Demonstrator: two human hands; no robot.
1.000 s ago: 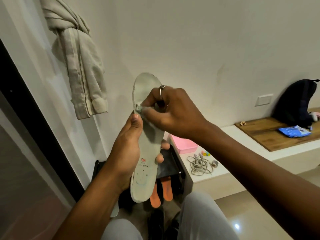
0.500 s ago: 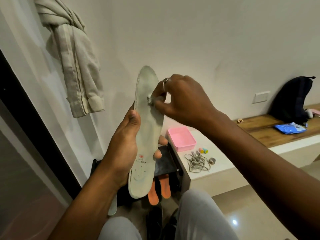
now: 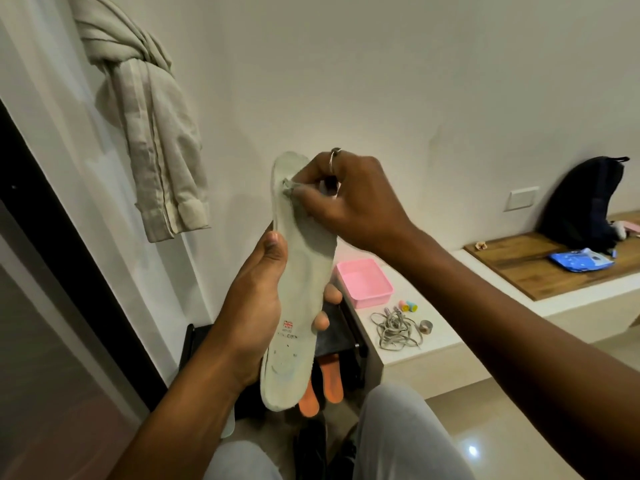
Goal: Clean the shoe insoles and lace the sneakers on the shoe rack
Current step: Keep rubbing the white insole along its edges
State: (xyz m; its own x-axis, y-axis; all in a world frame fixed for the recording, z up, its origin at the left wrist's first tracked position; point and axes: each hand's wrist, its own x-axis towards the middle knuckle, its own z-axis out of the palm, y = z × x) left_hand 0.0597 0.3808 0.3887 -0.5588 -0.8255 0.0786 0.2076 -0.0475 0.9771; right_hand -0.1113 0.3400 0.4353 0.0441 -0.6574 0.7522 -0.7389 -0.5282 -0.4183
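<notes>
Left hand (image 3: 254, 306) is wrapped around the insole (image 3: 298, 292), thumb along its left edge and fingertips poking out on the right, so it's clamped at about the middle and held upright with the toe end up. Heel end hangs below the grip, with a little flag logo and some print I can't read just under the fingers.

Right hand (image 3: 346, 199) is pinched shut on a small grey wad (image 3: 288, 188), some kind of cloth or wipe, can't tell which. It's pressed against the insole's upper part, well above the left-hand grip, near the toe. There's a ring (image 3: 335, 157) on one finger.

Behind and below the held insole, two orange insoles (image 3: 320, 386) stick out of the dark rack (image 3: 349, 337). Off to the right of the grip, on the white ledge (image 3: 415, 355), a pink tray (image 3: 365, 282) sits nearest, then a tangle of laces (image 3: 394, 329) just past it. Up left of the hands, a beige garment (image 3: 152, 133) hangs on the wall.
</notes>
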